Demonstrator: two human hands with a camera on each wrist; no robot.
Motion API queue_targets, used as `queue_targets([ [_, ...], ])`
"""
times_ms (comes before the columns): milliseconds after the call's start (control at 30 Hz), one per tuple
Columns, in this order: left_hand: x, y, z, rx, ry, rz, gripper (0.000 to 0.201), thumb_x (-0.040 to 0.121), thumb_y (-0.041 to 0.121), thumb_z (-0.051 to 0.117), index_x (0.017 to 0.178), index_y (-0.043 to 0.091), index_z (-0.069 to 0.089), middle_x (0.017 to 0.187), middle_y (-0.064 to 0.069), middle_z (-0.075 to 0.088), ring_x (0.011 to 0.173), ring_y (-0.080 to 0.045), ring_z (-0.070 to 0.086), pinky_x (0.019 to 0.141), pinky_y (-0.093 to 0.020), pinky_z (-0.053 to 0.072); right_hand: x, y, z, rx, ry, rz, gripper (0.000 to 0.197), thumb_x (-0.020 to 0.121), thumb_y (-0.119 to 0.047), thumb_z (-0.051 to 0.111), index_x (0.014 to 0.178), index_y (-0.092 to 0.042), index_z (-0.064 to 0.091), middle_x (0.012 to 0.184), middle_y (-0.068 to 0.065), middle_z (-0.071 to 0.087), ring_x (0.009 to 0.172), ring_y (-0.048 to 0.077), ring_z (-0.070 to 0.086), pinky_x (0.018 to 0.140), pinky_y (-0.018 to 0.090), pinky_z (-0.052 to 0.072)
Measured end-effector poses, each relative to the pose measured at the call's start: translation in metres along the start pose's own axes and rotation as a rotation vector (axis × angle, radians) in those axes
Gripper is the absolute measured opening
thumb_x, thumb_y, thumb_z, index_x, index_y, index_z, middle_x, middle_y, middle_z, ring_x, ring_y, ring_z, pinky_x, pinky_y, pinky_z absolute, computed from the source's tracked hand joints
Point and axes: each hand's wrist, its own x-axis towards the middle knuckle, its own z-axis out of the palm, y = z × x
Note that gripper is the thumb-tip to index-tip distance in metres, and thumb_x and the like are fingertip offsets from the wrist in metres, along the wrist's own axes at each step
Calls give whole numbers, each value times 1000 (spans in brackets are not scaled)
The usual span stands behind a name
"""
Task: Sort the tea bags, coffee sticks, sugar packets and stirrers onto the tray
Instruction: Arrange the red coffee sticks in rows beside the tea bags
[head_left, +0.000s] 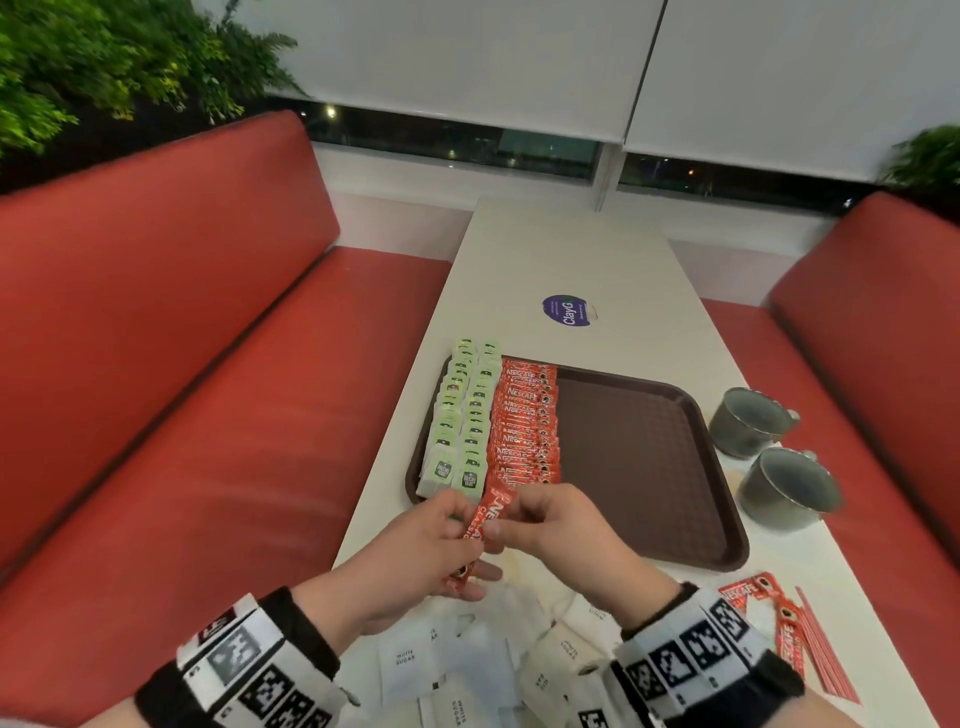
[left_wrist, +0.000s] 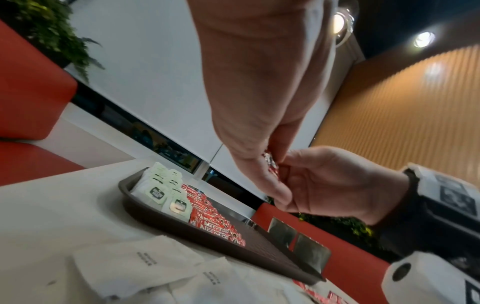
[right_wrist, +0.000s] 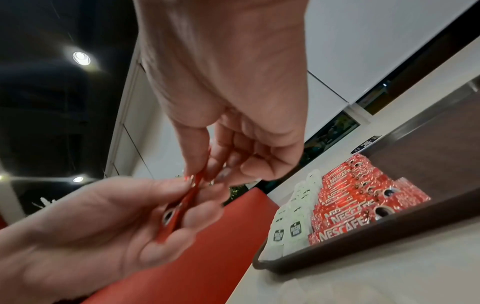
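Observation:
Both hands hold a small bunch of red coffee sticks (head_left: 485, 525) just in front of the brown tray (head_left: 649, 457). My left hand (head_left: 441, 540) cradles the sticks (right_wrist: 179, 211) in curled fingers. My right hand (head_left: 524, 519) pinches the upper end (left_wrist: 271, 164) between thumb and fingers. On the tray's left side lie two rows of green tea bags (head_left: 462, 415) and one row of red coffee sticks (head_left: 524, 421). White sugar packets (head_left: 467, 660) lie loose on the table under my wrists. More coffee sticks (head_left: 763, 608) and red stirrers (head_left: 826, 644) lie at the right.
Two grey cups (head_left: 748, 421) (head_left: 784, 488) stand right of the tray. A purple round sticker (head_left: 569, 310) sits on the white table (head_left: 571, 244) beyond it. Red benches (head_left: 182, 415) flank the table on both sides. The tray's right part is bare.

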Motion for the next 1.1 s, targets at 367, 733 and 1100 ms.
queue_targets([
  [367,19,11,-4,193,198,163,50,78,17,77,113,32,45,104,6,66,94,2,63,72,-10,48,40,1,-39,-119,328,-78,16,93,-18,56,85,-5,61,83,13,67,74,26,65,71,41,56],
  [733,-41,-67,-75,38,370,-12,44,64,13,81,103,14,61,88,-5,74,86,-29,69,86,-44,52,74,47,-27,-1020,-106,41,7,91,-24,59,96,-20,63,98,-1,65,96,24,55,96,37,36],
  [1100,-62,-103,-107,-143,535,13,18,82,-14,60,95,-3,59,81,-23,70,70,-26,70,66,-34,53,89,57,-15,-993,-80,124,15,90,-16,56,102,-18,65,105,3,62,99,27,58,88,35,47],
])
